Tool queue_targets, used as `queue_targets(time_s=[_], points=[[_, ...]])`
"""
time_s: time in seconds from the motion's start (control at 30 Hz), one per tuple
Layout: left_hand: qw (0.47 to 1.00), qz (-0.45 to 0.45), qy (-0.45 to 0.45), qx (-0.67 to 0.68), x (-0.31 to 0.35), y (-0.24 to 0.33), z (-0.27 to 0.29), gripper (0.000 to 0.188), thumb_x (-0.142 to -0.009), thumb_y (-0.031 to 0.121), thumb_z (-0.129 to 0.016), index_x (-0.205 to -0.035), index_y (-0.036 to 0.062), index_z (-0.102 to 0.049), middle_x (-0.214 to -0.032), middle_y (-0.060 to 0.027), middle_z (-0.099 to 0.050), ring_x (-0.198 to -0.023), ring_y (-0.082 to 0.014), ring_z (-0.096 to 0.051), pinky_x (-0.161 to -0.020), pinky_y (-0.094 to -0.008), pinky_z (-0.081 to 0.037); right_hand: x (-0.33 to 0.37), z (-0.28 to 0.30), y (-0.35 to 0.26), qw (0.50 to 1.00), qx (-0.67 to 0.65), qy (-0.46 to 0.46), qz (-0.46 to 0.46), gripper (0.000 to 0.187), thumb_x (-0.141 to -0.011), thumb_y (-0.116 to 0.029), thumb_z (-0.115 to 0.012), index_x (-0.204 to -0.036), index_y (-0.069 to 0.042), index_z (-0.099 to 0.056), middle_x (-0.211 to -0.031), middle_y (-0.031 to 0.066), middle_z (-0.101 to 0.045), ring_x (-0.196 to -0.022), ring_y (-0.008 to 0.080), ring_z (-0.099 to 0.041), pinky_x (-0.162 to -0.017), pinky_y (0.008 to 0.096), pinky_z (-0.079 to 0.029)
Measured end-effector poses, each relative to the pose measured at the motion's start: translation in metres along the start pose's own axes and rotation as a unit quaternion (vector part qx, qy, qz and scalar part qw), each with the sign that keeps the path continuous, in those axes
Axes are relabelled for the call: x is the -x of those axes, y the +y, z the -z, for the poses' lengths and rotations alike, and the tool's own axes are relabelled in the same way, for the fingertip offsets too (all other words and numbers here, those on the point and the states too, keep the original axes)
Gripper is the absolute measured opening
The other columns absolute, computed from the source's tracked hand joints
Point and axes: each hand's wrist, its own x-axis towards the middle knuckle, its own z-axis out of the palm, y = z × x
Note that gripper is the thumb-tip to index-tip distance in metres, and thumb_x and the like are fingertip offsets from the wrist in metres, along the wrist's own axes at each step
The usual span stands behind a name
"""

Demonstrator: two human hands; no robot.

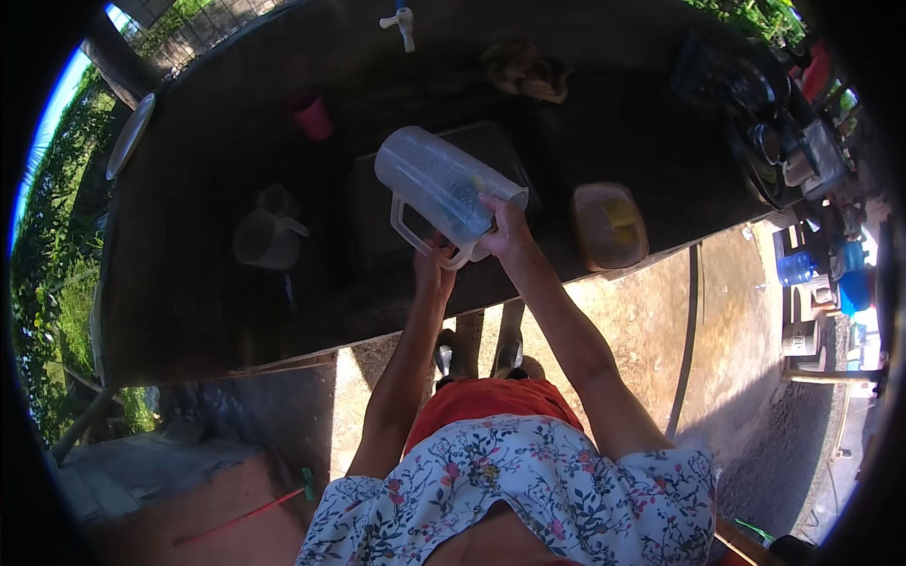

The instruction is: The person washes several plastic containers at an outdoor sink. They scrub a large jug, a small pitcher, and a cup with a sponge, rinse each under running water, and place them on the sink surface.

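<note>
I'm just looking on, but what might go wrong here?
The translucent pitcher is held tilted, with the left hand at its handle and the right hand at one end; if it is slick, it might slip. The tub with yellow pieces sits by the front edge of the counter, near the right forearm; a bump could perhaps knock it off.

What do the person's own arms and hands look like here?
The left hand and right hand are bare, without gloves. Both forearms are uncovered. Short, loose sleeves are white with dark leafy sprigs and pinkish-red flowers. Whether rings are worn is too small to tell.
</note>
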Motion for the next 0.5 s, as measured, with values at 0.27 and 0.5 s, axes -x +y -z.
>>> queue_targets(time_s=[0.27,0.5], points=[[0.989,0.095,-0.057,0.101,-0.023,0.066,0.030,0.026,-0.089,0.028,-0.057,-0.108,0.0110,-0.052,-0.078,0.0011,-0.054,-0.057,-0.0060,-0.047,-0.049,-0.0238,-0.042,0.008,0.017,-0.003,0.997,0.041,-0.047,0.054,0.035,-0.083,-0.007,-0.059,-0.115,-0.001,-0.048,-0.113,0.0157,-0.053,-0.108,0.0291,-0.053,-0.098,0.0497,-0.039],[0.947,0.197,0.071,0.243,0.001,0.035,0.026,0.034,-0.089,0.035,-0.056,-0.104,0.0057,-0.050,-0.048,0.0063,-0.029,-0.038,-0.0044,-0.032,-0.040,-0.0213,-0.033,-0.019,0.012,-0.004,0.976,-0.192,0.067,0.075,0.022,-0.090,-0.018,-0.052,-0.109,-0.007,-0.052,-0.111,0.0105,-0.052,-0.108,0.0281,-0.050,-0.095,0.0483,-0.038]])
